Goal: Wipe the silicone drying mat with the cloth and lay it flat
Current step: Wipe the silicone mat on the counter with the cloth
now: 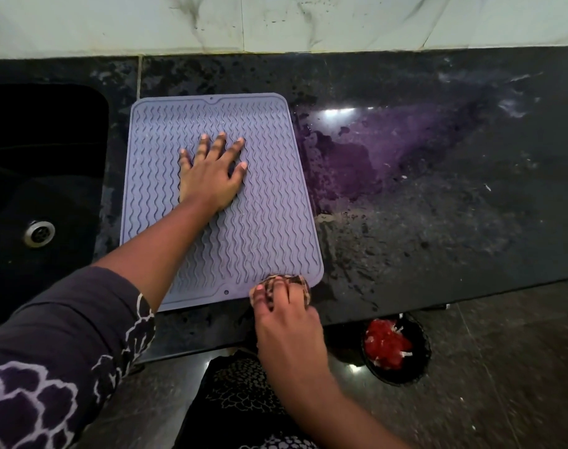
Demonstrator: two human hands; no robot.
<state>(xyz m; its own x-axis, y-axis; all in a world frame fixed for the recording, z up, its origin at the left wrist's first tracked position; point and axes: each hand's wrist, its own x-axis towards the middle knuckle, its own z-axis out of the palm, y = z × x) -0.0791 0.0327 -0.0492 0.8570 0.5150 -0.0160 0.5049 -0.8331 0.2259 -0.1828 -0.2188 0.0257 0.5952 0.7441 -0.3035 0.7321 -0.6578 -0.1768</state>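
Note:
A lavender silicone drying mat (263,222) with wavy ridges lies flat on the dark stone counter (438,222). My left hand (209,176) presses on the mat's upper middle, palm down with fingers spread. My right hand (285,322) is closed over a bunched brown patterned cloth (289,281) at the mat's near right corner. Most of the cloth is hidden under my fingers.
A black sink (33,196) with a metal drain (39,233) sits left of the mat. The counter right of the mat is wet and streaked. A white marble wall (276,21) runs behind. Below the counter edge stands a black bin (396,350) holding red scraps.

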